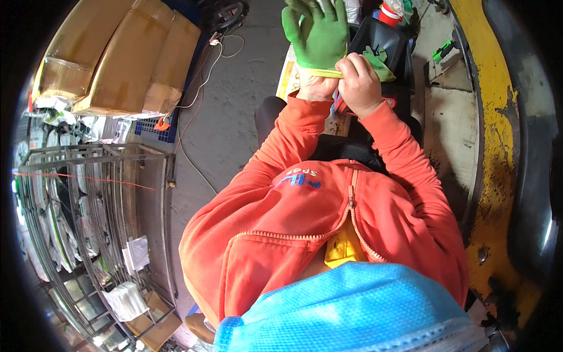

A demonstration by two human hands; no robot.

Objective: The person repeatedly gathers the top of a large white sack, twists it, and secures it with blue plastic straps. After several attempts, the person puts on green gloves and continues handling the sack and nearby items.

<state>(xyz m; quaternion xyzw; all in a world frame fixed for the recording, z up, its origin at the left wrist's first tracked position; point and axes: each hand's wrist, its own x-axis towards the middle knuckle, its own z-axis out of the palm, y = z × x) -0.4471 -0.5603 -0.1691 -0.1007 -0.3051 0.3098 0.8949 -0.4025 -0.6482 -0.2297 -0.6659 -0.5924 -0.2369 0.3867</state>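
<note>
Glove work up top: left hand (319, 35) was raised, palm away, already inside a bright green knitted work glove with a yellow cuff (316, 44), its fingers spread and reaching to the frame's upper edge. Right hand (359, 82) was bare, fingers pinched together on the yellow cuff edge at the left wrist, likely holding it taut so the glove seated down over the palm. A second green glove (380, 61) lay just behind the right hand, draped on a black plastic container (381, 38), near enough to be picked up without stretching. A red-capped bottle (389, 13) stood beyond the container. Something red showed under the right wrist; could not tell what it was.

Both forearms in orange zip jacket sleeves (275, 152) came up from the lower edge and met close together, elbows out.

Room: bare grey concrete floor (234, 100) was open to the left of the arms, with a thin white cable (202, 76) running across it. Further left, stacked brown cardboard boxes (117, 58) and a metal wire rack holding bags (82, 205) closed that side. On the right a curved yellow painted metal edge (489, 117), scuffed black, ran top to bottom close by the right elbow, leaving little space there. A green-handled tool (443, 51) lay on the grey surface before it.
</note>
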